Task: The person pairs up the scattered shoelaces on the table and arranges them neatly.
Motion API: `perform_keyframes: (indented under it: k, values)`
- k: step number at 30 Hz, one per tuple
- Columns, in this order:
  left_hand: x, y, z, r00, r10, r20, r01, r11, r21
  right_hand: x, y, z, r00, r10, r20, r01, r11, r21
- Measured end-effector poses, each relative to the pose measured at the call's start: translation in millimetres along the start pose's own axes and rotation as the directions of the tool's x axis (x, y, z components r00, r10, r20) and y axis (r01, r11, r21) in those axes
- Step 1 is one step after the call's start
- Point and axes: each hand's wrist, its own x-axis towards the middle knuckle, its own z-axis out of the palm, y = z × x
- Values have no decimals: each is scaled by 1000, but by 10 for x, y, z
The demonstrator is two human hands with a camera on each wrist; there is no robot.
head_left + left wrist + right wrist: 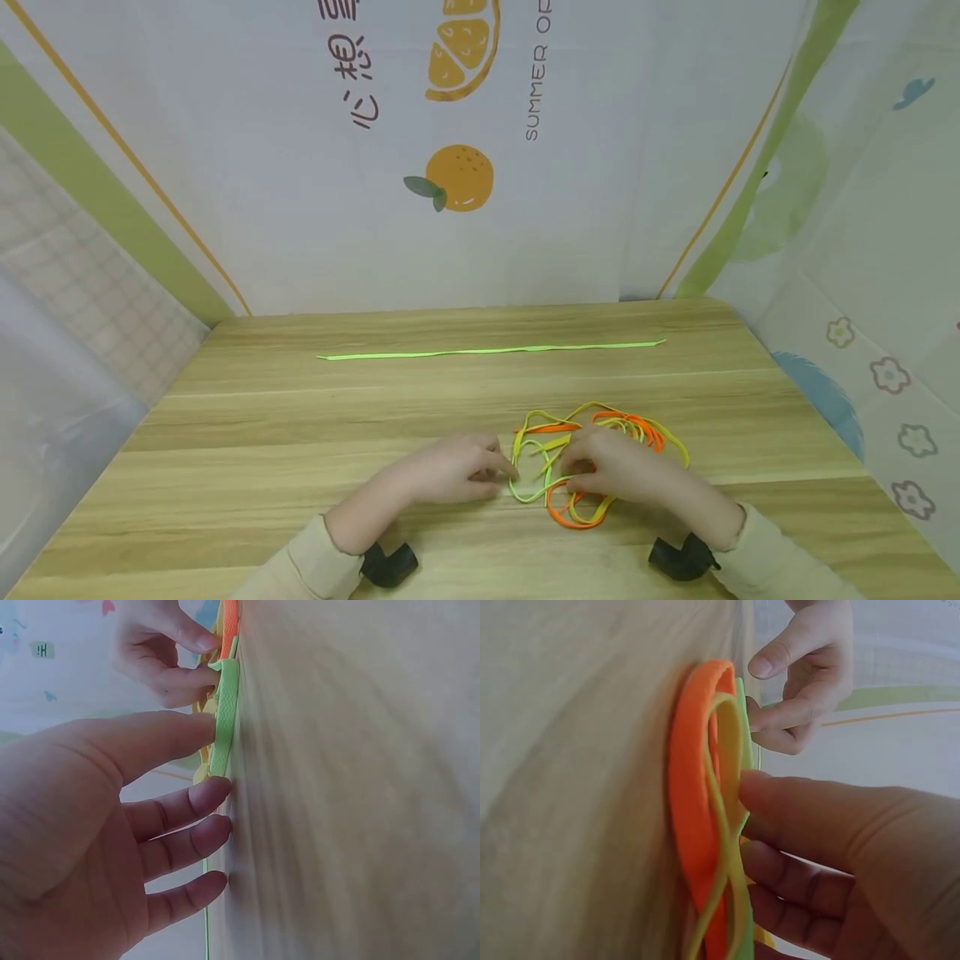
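Orange, yellow and green flat shoelaces lie in a loose tangle (577, 520) near the table's front middle. A green shoelace (531, 500) loops out on its left side. My left hand (459, 468) reaches to this loop, thumb and forefinger apart at its edge; in the left wrist view the thumb tip meets the green lace (226, 724). My right hand (622, 462) rests over the tangle, its thumb and fingertips touching the laces, with a gap between them in the right wrist view. An orange lace (686, 780) and a yellow loop stand beside that thumb. The palm hides part of the tangle.
Another green shoelace (491, 351) lies stretched straight across the back of the wooden table (300, 433). Printed cloth (570, 233) hangs behind the table's back edge, with more cloth on both sides. A black wrist mount (388, 567) sits under each sleeve.
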Motion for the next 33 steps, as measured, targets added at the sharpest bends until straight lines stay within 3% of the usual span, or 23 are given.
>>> perform_keyframes:
  k: [13,33]
  values:
    - [-10,44,12,1000,-17,-20,17,1000,5,-9,-2,44,999,39,34,-39,999,18]
    - [-9,55,21,1000,-13,-22,14,999,32,-18,-3,55,1000,12,0,-12,1000,0]
